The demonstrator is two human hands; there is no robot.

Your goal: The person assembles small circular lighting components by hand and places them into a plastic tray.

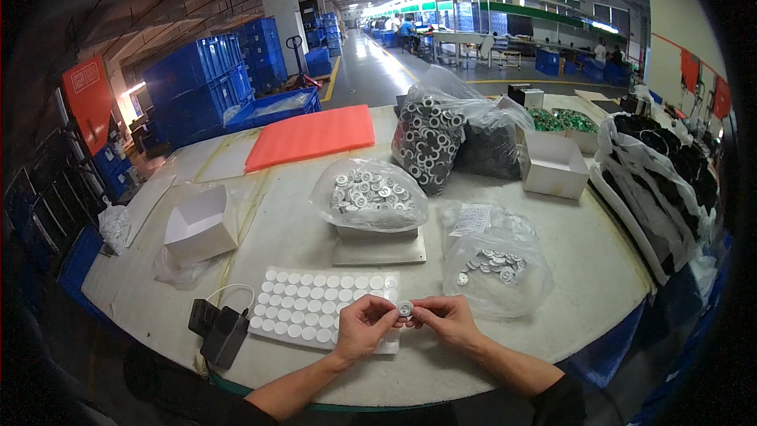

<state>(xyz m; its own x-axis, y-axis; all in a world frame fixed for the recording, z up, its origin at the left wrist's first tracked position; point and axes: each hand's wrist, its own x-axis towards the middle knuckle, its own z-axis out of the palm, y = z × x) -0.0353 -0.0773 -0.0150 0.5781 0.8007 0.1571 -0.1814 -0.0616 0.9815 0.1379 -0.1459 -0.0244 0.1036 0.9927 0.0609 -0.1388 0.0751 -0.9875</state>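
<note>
Between the fingertips of my left hand (364, 330) and my right hand (449, 322) is a small round grey-white part (404, 309). Both hands pinch it, one from each side, above the table's front part. Under and beside my left hand lies a sheet of round white discs (303, 305) set in rows; my hand hides some of its right end. Right of my right hand, an open clear bag (498, 280) holds similar small round parts (495, 263). Straight ahead, another open bag of such parts (371, 192) rests on a metal block (378, 249).
Black power adapters (225, 337) with a white cable sit left of the sheet. An open white box (201, 225) stands at left, another (555, 166) at back right. Behind are pink foam (313, 136), a bag of ring-shaped parts (430, 138) and, far right, bagged black pieces (658, 181).
</note>
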